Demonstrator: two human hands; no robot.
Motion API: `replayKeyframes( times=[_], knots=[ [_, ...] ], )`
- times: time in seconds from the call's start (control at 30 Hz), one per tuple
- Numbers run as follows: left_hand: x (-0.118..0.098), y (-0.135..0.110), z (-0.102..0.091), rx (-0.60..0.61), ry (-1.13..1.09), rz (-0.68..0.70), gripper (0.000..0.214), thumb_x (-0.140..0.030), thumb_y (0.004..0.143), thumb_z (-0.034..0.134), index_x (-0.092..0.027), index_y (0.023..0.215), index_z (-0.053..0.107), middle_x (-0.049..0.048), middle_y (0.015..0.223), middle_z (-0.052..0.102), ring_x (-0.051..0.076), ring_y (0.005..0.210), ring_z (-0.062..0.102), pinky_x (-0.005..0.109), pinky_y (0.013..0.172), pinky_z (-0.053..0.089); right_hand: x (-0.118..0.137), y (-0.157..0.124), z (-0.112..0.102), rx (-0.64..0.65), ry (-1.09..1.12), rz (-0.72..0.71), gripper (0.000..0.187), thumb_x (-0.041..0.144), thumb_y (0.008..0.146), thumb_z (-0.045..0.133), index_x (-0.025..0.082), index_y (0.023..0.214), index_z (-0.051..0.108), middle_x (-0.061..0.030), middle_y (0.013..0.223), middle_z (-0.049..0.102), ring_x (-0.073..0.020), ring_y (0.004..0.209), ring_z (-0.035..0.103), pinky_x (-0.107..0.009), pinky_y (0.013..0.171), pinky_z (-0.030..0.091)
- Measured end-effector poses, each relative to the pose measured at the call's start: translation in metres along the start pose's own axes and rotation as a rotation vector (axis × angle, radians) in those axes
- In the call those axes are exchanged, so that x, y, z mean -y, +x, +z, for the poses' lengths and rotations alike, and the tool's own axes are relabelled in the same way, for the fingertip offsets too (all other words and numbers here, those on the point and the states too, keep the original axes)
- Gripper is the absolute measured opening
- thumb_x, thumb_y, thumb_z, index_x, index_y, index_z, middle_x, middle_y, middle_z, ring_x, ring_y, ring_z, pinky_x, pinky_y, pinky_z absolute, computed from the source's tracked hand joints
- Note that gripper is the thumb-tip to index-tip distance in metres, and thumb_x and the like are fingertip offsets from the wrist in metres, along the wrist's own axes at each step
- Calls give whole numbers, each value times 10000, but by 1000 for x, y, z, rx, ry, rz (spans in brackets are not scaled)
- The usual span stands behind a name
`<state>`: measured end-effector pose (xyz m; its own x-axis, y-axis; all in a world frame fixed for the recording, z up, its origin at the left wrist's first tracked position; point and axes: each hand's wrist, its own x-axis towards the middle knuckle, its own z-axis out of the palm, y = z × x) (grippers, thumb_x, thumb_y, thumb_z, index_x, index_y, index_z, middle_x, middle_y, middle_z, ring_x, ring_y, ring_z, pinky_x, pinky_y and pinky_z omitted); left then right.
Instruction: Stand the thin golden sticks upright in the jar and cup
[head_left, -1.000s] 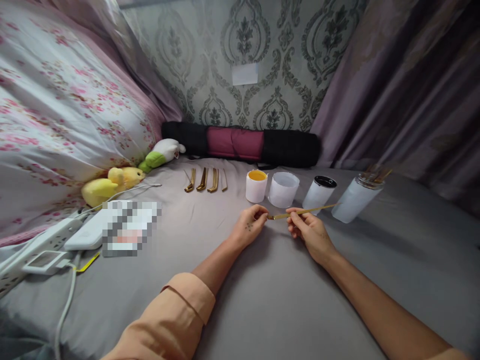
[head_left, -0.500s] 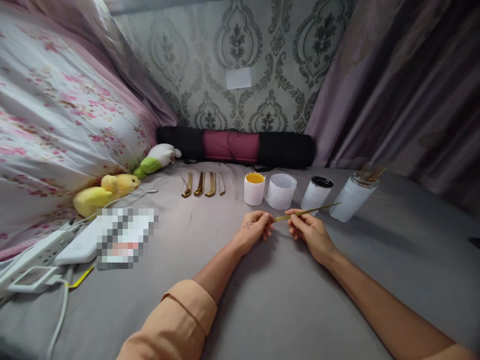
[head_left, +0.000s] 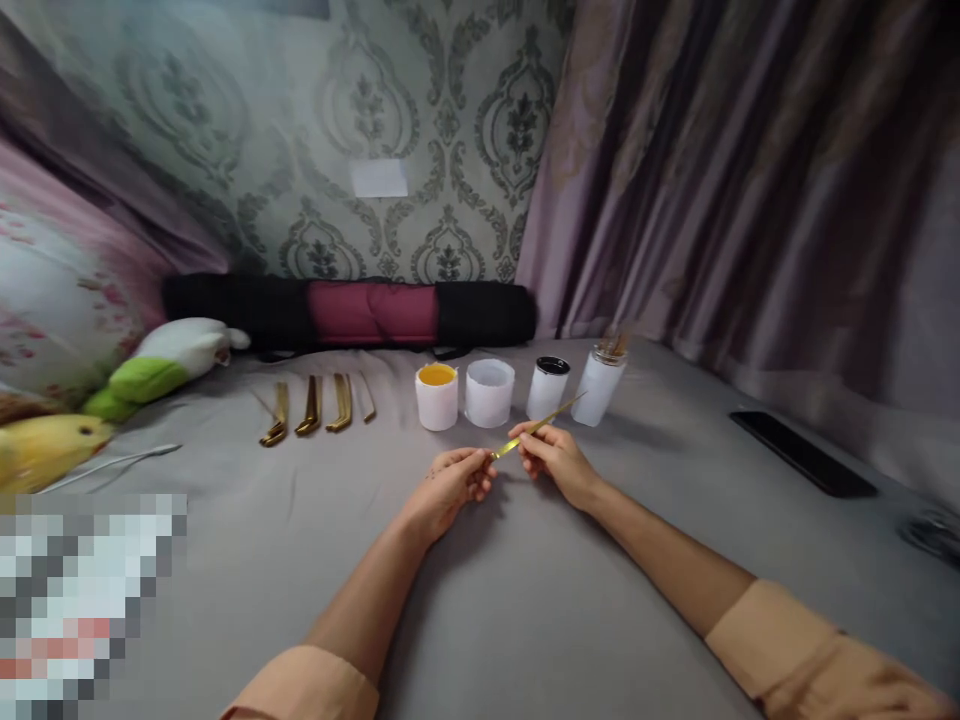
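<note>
A slim gold paintbrush (head_left: 561,408), tapering to a point at its upper right, slants between my two hands. My right hand (head_left: 553,460) pinches it near the middle. At the lower left end, the fingers of my left hand (head_left: 454,485) close around the tip and hide it. Just beyond my hands stand a white cup with yellow paint (head_left: 437,400), a white tub (head_left: 489,398), a white container with a dark top (head_left: 549,388) and a wrapped jar (head_left: 598,390) holding several thin sticks.
Several gold bent-ended pieces (head_left: 307,408) lie in small groups on the grey sheet (head_left: 600,620). Behind runs a black and maroon roll (head_left: 371,312). Plush toys (head_left: 154,370) and a white cable (head_left: 120,462) are at left, a black phone (head_left: 801,453) at right.
The view has swung right, bringing the phone into sight and shifting the containers left. Both hands keep hold of the paintbrush, which now slants more steeply.
</note>
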<state>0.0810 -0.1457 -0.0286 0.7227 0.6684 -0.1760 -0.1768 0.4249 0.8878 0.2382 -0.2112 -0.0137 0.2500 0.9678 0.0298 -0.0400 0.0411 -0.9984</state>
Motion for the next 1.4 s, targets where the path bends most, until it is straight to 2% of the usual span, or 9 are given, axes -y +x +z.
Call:
replayKeyframes(
  times=[0.17, 0.43, 0.6, 1.17, 1.4],
  knots=[
    [-2, -2, -1, 27, 10, -44, 263, -298, 709, 599, -88, 865, 579, 36, 672, 553, 57, 501, 476, 176, 444, 320, 0, -3, -1, -22, -19, 21, 222, 350, 724, 550, 169, 848, 580, 40, 609, 480, -56, 480, 451, -185, 433, 343],
    [-2, -3, -3, 56, 6, -40, 280, -324, 699, 605, -91, 852, 584, 8, 627, 510, 38, 453, 417, 176, 413, 249, 5, -6, 1, -34, -33, 44, 221, 349, 714, 564, 168, 839, 581, 35, 617, 485, -56, 468, 444, -192, 428, 340],
    [-3, -3, -3, 51, -17, -51, 270, -312, 685, 618, -90, 834, 584, 5, 615, 503, 36, 444, 406, 176, 409, 235, 9, -8, 0, -88, -31, 44, 225, 343, 705, 578, 168, 845, 572, 33, 629, 493, -53, 470, 442, -188, 429, 329],
    [-5, -4, -4, 9, -40, -96, 236, -262, 689, 620, -95, 851, 583, 10, 624, 512, 32, 453, 416, 151, 411, 268, 35, -11, -21, -278, -3, -43, 236, 352, 691, 590, 160, 827, 569, 16, 676, 517, -54, 490, 435, -200, 439, 322],
    [-5, -4, -4, -2, -43, -95, 219, -252, 697, 613, -92, 843, 581, 14, 628, 513, 33, 458, 422, 152, 415, 280, 41, -11, -29, -316, -19, -79, 239, 358, 702, 579, 161, 838, 579, 11, 685, 522, -52, 492, 437, -195, 439, 322]
  ],
)
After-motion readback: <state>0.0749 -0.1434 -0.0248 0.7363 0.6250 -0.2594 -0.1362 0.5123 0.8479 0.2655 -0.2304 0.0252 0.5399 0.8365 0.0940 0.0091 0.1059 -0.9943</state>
